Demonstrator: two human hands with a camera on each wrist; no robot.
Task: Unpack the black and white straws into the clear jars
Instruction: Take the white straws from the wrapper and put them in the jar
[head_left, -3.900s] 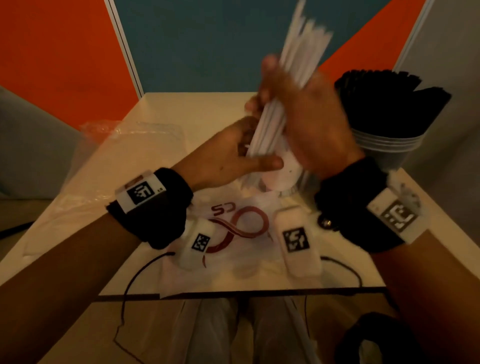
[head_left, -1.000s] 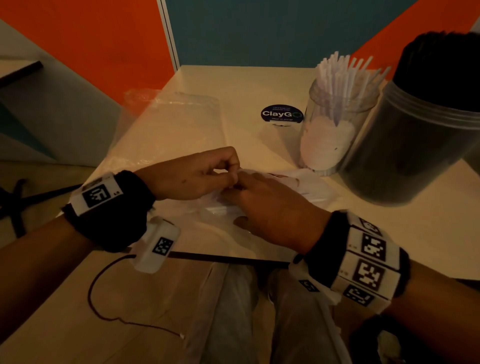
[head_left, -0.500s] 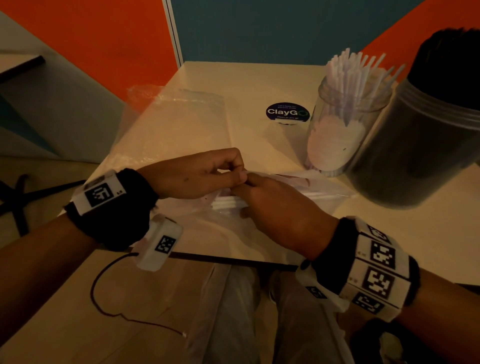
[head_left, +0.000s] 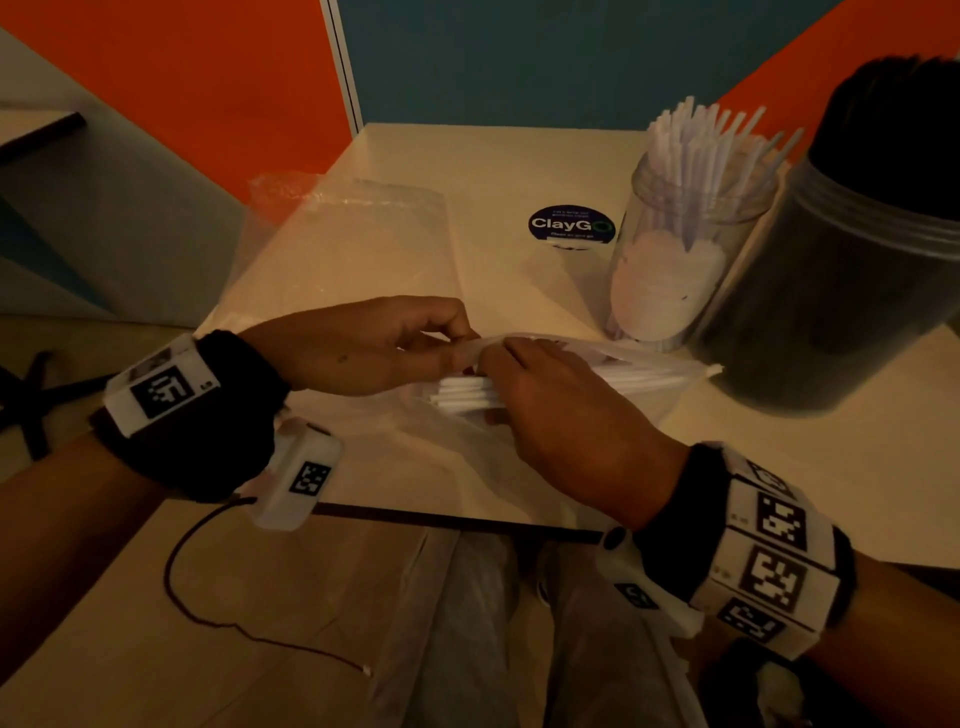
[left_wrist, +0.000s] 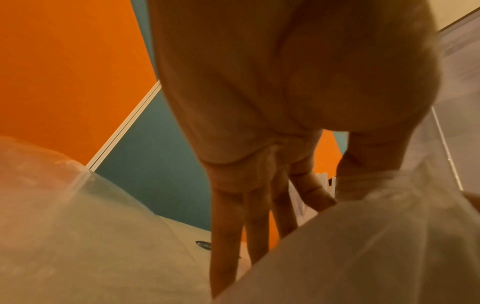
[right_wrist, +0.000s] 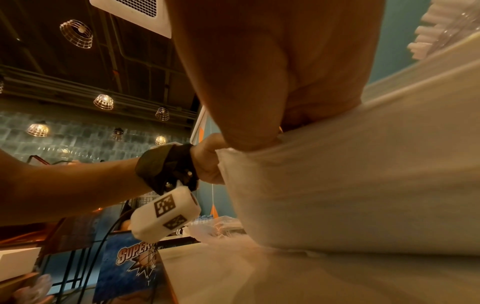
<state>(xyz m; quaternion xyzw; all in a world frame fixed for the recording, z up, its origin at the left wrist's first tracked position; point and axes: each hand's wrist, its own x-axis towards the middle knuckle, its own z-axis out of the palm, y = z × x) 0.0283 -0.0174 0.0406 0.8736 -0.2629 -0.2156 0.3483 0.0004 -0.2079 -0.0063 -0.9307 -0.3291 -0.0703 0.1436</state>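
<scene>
A clear plastic bag (head_left: 644, 371) with a bundle of white straws (head_left: 460, 397) lies near the table's front edge. My left hand (head_left: 457, 345) pinches the bag's open edge; in the left wrist view its thumb and forefinger (left_wrist: 314, 191) squeeze the film. My right hand (head_left: 498, 384) reaches into the bag's mouth and grips the bundle, whose ends stick out to the left. Its fingers are hidden in the bag (right_wrist: 350, 185) in the right wrist view. A clear jar (head_left: 649, 291) of white straws stands at the back right, beside a larger jar (head_left: 841, 291) of black straws.
An empty flat plastic bag (head_left: 353, 239) lies at the table's back left. A round dark ClayGo sticker (head_left: 571, 226) sits on the table (head_left: 831, 478) left of the jars. A thin cable (head_left: 208, 618) hangs from my left wrist over the floor.
The white straws have slid left out of the bag's mouth, so more of the bundle shows. My left hand keeps its pinch on the bag's edge.
</scene>
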